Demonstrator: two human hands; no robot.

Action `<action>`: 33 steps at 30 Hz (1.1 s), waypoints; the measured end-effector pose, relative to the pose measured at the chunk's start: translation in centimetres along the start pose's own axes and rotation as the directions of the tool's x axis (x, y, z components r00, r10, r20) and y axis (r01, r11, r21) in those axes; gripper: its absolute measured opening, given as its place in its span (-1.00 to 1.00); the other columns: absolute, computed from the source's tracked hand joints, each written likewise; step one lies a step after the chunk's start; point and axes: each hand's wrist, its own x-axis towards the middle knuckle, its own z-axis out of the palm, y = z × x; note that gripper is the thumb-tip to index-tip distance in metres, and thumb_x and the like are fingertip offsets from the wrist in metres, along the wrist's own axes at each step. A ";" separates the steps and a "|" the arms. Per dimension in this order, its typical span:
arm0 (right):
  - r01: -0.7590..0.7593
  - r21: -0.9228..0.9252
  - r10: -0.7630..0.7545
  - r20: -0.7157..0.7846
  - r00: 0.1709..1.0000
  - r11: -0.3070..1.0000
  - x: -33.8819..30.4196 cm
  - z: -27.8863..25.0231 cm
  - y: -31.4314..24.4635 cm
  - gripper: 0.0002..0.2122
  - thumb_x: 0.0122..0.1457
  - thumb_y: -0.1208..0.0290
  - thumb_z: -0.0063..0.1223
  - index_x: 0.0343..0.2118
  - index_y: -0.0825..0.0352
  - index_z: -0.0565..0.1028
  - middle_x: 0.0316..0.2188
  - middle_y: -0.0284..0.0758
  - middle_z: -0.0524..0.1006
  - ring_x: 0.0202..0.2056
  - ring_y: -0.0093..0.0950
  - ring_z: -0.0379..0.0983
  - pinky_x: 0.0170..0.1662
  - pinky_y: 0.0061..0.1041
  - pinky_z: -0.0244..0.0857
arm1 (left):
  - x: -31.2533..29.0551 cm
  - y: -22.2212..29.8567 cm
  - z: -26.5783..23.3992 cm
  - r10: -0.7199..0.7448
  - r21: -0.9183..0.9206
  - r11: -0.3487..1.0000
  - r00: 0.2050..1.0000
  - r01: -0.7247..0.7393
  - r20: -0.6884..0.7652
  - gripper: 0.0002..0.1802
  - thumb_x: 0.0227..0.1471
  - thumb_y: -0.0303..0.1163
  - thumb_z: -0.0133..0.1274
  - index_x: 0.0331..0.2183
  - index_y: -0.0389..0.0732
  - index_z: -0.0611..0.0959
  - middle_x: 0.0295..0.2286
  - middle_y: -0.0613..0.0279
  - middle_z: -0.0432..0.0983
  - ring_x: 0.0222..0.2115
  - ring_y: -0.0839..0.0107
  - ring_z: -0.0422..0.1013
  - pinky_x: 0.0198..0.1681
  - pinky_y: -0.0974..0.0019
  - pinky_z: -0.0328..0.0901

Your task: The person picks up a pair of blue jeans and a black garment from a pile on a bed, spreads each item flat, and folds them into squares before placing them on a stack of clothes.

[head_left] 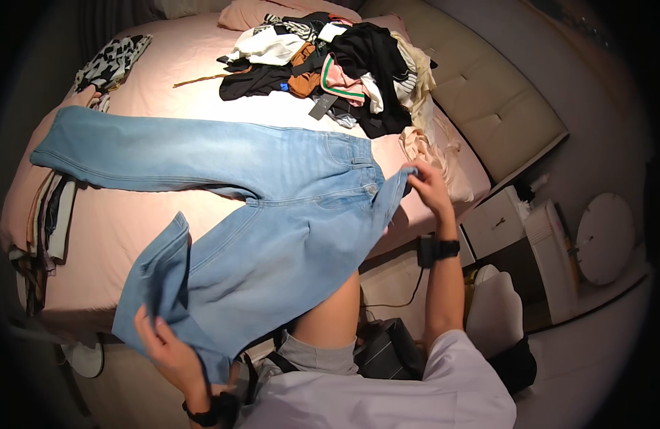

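Light-blue jeans (287, 168) lie across the pink-sheeted bed (147, 243), nearer leg overhanging its edge — the right hand (431, 191) pinches the waistband, the left hand (171, 357) bends its fingers against that leg's lower end, whether gripping I cannot tell — beside a clothes pile (330, 64).
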 end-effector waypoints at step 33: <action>-0.078 0.048 0.088 -0.249 0.965 0.996 15.1 5.2 22.7 -0.67 0.25 0.19 0.12 -0.35 0.45 0.59 -0.47 -0.49 0.49 -0.39 -0.70 0.31 -0.29 -0.68 0.20 | 10.1 -3.5 -8.4 -0.457 -0.801 0.515 0.888 0.304 0.043 -0.60 0.21 -0.12 -0.12 -0.36 -0.28 0.60 -0.41 0.21 0.57 -0.38 0.42 0.49 -0.22 0.39 0.36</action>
